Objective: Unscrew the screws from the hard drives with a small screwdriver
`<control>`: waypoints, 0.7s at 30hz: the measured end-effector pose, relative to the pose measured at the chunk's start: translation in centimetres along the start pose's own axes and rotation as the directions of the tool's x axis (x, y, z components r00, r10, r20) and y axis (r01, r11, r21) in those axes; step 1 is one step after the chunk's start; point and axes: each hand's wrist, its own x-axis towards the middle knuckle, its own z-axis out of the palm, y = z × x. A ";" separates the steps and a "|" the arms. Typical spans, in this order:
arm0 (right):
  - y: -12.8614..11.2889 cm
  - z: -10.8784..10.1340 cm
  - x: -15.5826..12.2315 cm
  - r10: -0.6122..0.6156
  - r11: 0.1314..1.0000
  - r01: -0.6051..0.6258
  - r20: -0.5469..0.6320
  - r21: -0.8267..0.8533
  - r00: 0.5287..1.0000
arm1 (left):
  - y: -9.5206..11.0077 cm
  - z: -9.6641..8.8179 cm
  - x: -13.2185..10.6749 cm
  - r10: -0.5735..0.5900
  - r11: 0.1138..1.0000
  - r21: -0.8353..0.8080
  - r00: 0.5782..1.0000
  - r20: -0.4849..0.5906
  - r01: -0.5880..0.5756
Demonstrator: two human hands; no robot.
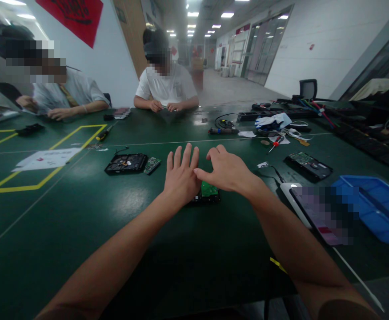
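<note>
My left hand (181, 175) lies flat with fingers stretched out over a black hard drive (207, 194) with a green circuit board on the dark green table (81, 222). My right hand (227, 171) hovers over the same drive, its fingers curled downward and its thumb touching the left hand. Both hands cover most of the drive, and whether the right fingers grip anything is hidden.
Another opened drive (126, 163) and a loose green board (152, 165) lie to the left. A third drive (309, 163), a blue tray (374, 209), a phone-like device (317, 209), screwdrivers (276, 143) and cables sit right. Two people sit across the table.
</note>
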 end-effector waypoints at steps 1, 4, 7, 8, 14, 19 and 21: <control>0.0 0.1 0.0 0.000 1.000 0.000 -0.004 -0.005 1.000 | 0.0 0.0 0.0 0.002 1.000 0.004 1.000 0.002 -0.002; -0.1 0.2 -0.1 -0.019 1.000 0.019 -0.020 -0.018 1.000 | -0.1 0.5 0.0 0.007 1.000 0.012 1.000 -0.002 -0.007; -0.5 0.3 -0.3 -0.049 0.999 0.049 -0.011 -0.019 0.999 | -0.2 1.0 0.2 0.017 1.000 0.000 1.000 -0.015 -0.017; -0.6 0.3 -0.3 -0.055 0.998 0.055 -0.006 -0.019 0.998 | -0.2 1.2 0.2 0.022 1.000 -0.008 1.000 -0.021 -0.022; -0.1 0.1 -0.1 -0.021 1.000 0.022 0.011 -0.017 1.000 | 0.0 0.8 0.0 0.009 0.999 -0.034 1.000 -0.009 -0.009; 1.2 0.1 0.3 -0.043 0.999 0.043 -0.014 -0.008 0.999 | -0.9 0.9 -1.2 0.042 0.999 -0.035 0.999 0.014 -0.042; 1.7 0.1 0.6 -0.062 0.998 0.062 -0.011 0.005 0.998 | -1.7 1.4 -2.1 0.071 0.996 -0.064 0.997 0.032 -0.069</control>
